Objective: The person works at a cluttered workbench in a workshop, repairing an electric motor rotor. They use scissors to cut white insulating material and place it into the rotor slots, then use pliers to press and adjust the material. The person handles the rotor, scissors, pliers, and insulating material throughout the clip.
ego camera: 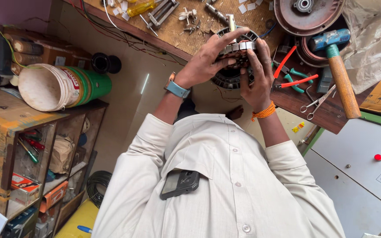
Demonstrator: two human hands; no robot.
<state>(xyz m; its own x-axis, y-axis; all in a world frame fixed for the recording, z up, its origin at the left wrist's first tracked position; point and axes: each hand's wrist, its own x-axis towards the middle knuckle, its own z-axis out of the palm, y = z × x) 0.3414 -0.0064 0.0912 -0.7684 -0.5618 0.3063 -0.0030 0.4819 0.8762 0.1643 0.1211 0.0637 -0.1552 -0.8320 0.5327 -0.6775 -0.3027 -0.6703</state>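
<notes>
Two hands: both grip one round slotted motor stator (237, 48) at the workbench (186, 33) edge
Left hand (206, 59): fingers spread over the stator's top and side, blue wristwatch (176, 89) on the wrist
Right hand (257, 75): closed around the stator's right side, orange thread (263, 112) at the wrist
Beside right hand: red-handled pliers (294, 75), scissors (316, 103), blue-headed hammer (338, 66)
Floor, left: tipped white-and-green bucket (62, 86)

The person wears a cream long-sleeved shirt (243, 176) with white buttons. Up from its chest pocket (186, 169), the left hand (206, 59) has a blue-strapped watch (176, 88) at the wrist, and the right hand (257, 75) has an orange thread band (263, 112).
</notes>
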